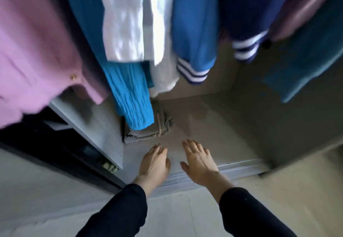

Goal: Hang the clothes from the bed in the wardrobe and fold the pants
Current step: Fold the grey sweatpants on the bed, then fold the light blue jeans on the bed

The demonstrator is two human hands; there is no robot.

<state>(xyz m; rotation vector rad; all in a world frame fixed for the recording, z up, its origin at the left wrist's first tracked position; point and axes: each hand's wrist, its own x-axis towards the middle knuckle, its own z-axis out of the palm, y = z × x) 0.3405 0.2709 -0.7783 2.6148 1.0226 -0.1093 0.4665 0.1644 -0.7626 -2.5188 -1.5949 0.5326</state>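
Folded grey pants (146,130) with a beige drawstring lie on the wardrobe floor (213,125), partly under a hanging bright blue ribbed sleeve (131,97). Above hang a pink cardigan (35,51), a white shirt (130,23), a blue jacket with striped cuffs (194,38), a navy jacket (246,13) and a teal garment (311,60). My left hand (153,162) and my right hand (198,160) hover just in front of the pants, palms down, fingers straight, holding nothing.
A grey wardrobe partition (92,125) stands at the left with a dark compartment (55,143) beyond it. The metal sliding-door track (232,169) runs along the wardrobe's front edge. Pale floor (176,214) lies below my arms.
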